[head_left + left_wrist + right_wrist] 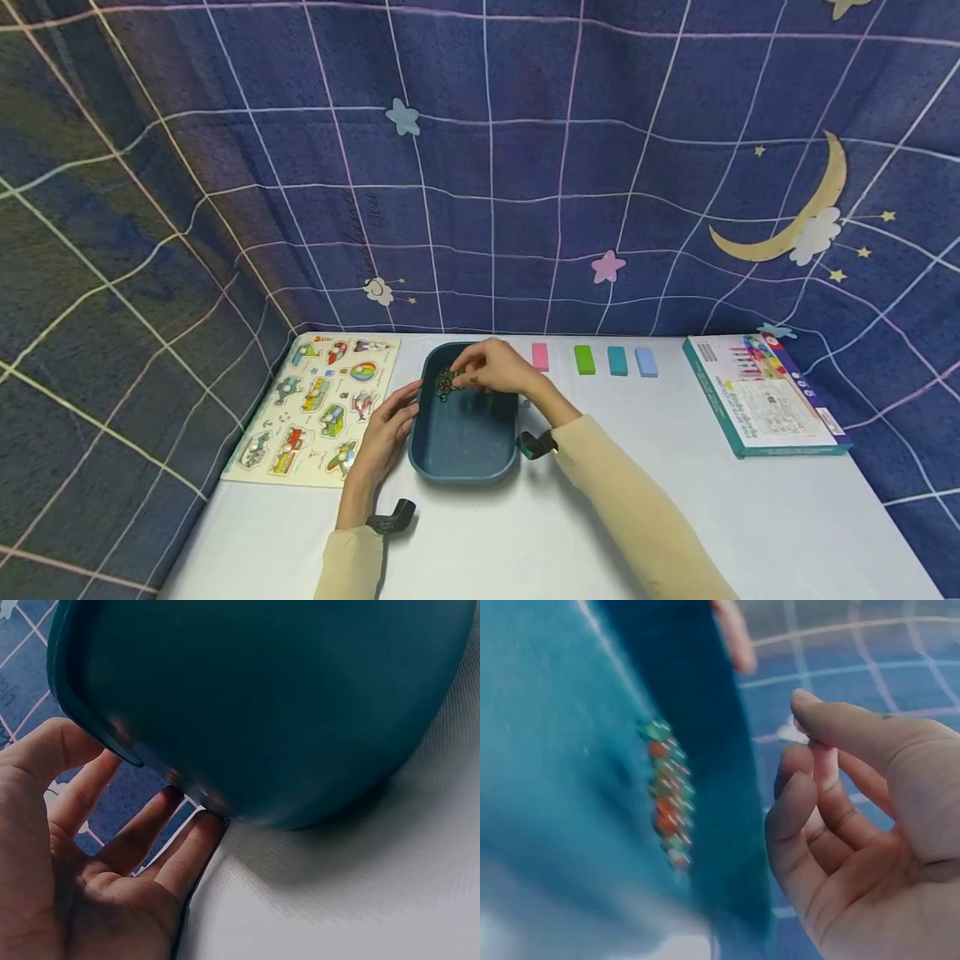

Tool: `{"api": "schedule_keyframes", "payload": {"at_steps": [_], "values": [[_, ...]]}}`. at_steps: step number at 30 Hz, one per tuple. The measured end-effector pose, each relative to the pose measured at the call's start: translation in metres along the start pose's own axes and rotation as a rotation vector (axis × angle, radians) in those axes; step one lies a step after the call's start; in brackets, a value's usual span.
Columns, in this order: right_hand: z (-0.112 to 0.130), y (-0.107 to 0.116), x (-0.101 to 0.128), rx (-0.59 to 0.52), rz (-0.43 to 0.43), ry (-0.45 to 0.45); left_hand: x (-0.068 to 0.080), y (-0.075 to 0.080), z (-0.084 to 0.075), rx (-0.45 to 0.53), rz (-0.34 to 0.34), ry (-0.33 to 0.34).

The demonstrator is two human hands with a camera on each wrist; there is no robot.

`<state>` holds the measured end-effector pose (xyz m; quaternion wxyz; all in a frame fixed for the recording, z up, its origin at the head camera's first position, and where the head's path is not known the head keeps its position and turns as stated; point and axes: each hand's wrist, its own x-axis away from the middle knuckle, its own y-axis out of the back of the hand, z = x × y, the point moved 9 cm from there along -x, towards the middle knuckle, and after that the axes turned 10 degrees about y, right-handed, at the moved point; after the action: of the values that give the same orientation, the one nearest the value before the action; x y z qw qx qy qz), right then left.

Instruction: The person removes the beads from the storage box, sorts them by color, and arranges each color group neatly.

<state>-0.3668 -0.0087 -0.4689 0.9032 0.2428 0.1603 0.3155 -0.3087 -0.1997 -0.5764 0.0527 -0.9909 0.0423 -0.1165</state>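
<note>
A dark teal tray (pixel 463 454) stands on the white table (pixel 675 517). My left hand (pixel 386 427) lies at its left side, straight fingers (pixel 187 847) touching the outer wall of the tray (pixel 285 712). Over the tray's far end hovers my right hand (pixel 491 367), and a small cluster of green and red beads (pixel 447 382) sits just off its fingertips. In the right wrist view the blurred beads (pixel 667 799) show against the tray's inner wall (pixel 562 787), apart from my right hand (pixel 795 742). Its fingers are loosely curled with nothing seen between them.
A wooden vehicle puzzle board (pixel 315 408) lies left of the tray. Pink (pixel 540 357), green (pixel 584 360), teal (pixel 617 361) and light blue (pixel 646 362) blocks line the table's far edge. A flat box (pixel 765 396) lies at the right. Blue patterned cloth hangs behind and left.
</note>
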Motion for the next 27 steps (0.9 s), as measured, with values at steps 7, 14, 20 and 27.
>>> {"api": "schedule_keyframes", "payload": {"at_steps": [7, 14, 20, 27], "values": [[-0.028, 0.045, 0.061, -0.087, -0.168, -0.031, -0.001, 0.003, -0.002, -0.002, -0.017, 0.006], [-0.069, 0.042, 0.110, -0.027, -0.200, -0.080, -0.004, 0.001, -0.002, 0.005, -0.009, 0.009], [-0.082, 0.024, 0.121, 0.010, -0.148, -0.077, -0.004, 0.002, 0.001, 0.011, -0.019, 0.020], [-0.085, 0.012, 0.123, 0.036, -0.106, -0.092, -0.001, 0.000, 0.001, 0.011, -0.008, 0.009]]}}
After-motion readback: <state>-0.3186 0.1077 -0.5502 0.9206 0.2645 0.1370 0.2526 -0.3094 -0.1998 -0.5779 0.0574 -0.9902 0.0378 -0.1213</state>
